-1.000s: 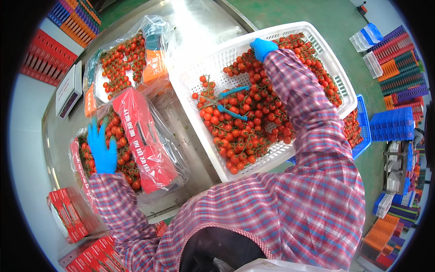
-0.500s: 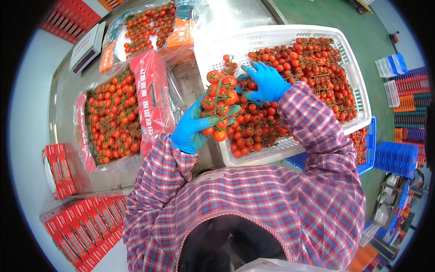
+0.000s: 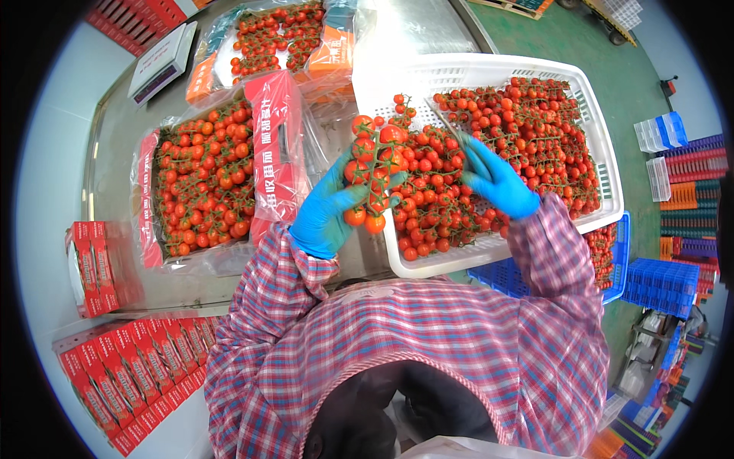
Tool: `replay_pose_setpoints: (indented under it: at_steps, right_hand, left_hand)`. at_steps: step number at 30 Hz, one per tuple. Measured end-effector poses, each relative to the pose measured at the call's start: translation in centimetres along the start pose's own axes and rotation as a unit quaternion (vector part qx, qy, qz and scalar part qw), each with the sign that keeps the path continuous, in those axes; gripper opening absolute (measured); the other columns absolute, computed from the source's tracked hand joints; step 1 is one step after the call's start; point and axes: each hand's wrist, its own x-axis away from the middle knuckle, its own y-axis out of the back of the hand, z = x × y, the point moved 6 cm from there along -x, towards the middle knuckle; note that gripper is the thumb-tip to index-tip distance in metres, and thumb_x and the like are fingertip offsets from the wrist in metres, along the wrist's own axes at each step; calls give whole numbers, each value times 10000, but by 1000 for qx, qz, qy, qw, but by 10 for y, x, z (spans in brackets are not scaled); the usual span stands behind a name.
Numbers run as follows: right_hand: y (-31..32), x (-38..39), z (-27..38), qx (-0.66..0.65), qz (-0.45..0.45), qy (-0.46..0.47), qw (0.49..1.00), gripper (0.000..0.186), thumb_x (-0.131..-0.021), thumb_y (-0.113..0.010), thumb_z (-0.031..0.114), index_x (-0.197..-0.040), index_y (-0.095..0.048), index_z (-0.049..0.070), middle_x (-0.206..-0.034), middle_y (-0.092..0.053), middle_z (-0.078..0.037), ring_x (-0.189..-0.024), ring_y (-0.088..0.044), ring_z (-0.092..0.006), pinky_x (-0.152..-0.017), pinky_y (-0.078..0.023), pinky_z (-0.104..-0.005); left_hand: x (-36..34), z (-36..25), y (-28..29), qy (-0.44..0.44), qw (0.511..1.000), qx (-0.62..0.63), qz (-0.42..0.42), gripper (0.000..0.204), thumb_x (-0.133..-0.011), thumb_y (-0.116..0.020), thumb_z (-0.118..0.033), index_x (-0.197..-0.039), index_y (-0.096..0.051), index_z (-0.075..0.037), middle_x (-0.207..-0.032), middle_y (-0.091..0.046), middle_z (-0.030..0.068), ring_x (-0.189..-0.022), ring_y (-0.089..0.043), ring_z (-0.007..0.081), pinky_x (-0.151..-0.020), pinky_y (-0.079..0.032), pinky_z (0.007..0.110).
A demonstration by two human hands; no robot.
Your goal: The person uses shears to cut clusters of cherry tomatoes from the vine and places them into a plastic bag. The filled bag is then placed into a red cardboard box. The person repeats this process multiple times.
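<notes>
My left hand (image 3: 329,206), in a blue glove, grips a cluster of cherry tomatoes (image 3: 373,176) on a green vine, raised over the left edge of a white perforated crate (image 3: 608,183) full of tomato clusters. My right hand (image 3: 495,177), also gloved, is closed on scissors (image 3: 447,115), their metal blades angled up and leftward over the tomatoes. Left of the crate, a red carton (image 3: 267,153) in clear plastic is packed with tomatoes. Behind it sits an orange carton (image 3: 330,52) in plastic, also holding tomatoes.
The steel table (image 3: 122,268) carries a white scale (image 3: 160,63). Stacked red boxes (image 3: 138,382) stand at lower left. A blue crate (image 3: 623,237) of tomatoes sits under the white one. Stacked colored crates (image 3: 684,195) line the right side; a trolley (image 3: 612,19) is at top right.
My left hand moved from the red carton to the crate's edge, now gripping a cluster. My right hand came back from the crate's far side and picked up the scissors that lay among tomatoes.
</notes>
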Motion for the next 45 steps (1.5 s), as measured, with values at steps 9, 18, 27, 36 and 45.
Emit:
replay_pose_setpoints:
  at_steps: [9, 18, 27, 36, 45]
  right_hand:
    - [-40, 47, 14, 271, 16, 3, 963, 592, -768, -698, 96, -1302, -450, 40, -715, -454, 17, -613, -415, -78, -605, -407, -241]
    - [6, 43, -8, 234, -139, -53, 961, 509, -802, -649, 34, -1279, -472, 52, -1006, -641, -117, -1005, -588, -138, -815, -496, -265]
    - [-121, -16, 10, -19, -3, 107, 994, 790, -826, -585, 14, -1449, -105, 87, -1461, -202, -111, -1303, -298, -222, -1017, -343, -345]
    - [-244, -87, 51, -164, 177, -33, 970, 646, -815, -603, 177, -1378, -309, 61, -1021, -528, -83, -689, -504, -113, -566, -421, -228]
    - [-425, -230, 58, -193, 154, -44, 968, 648, -831, -605, 159, -1386, -277, 91, -1303, -432, -101, -1099, -511, -225, -848, -472, -354]
  left_hand:
    - [-10, 9, -7, 2, 993, -111, -27, 682, -830, -527, 49, -1417, -198, -62, -1381, -359, 135, -1265, -387, 294, -1000, -394, 462]
    - [-23, 36, 2, 43, 999, -12, -4, 618, -882, -492, -46, -1424, -197, -72, -1345, -397, 176, -1205, -451, 332, -974, -417, 416]
    - [8, -2, -15, -59, 966, -250, 11, 664, -941, -411, -443, -1442, -153, -93, -1462, -234, 143, -1325, -277, 229, -1057, -274, 364]
    - [151, -300, 247, 117, 218, -832, -496, 646, -785, -577, -285, -1334, -363, -21, -1295, -457, 197, -1156, -473, 341, -977, -394, 431]
    - [132, -352, 308, 225, 363, -854, -297, 416, -667, -592, -348, -971, -653, -71, -968, -631, 195, -908, -602, 350, -797, -485, 418]
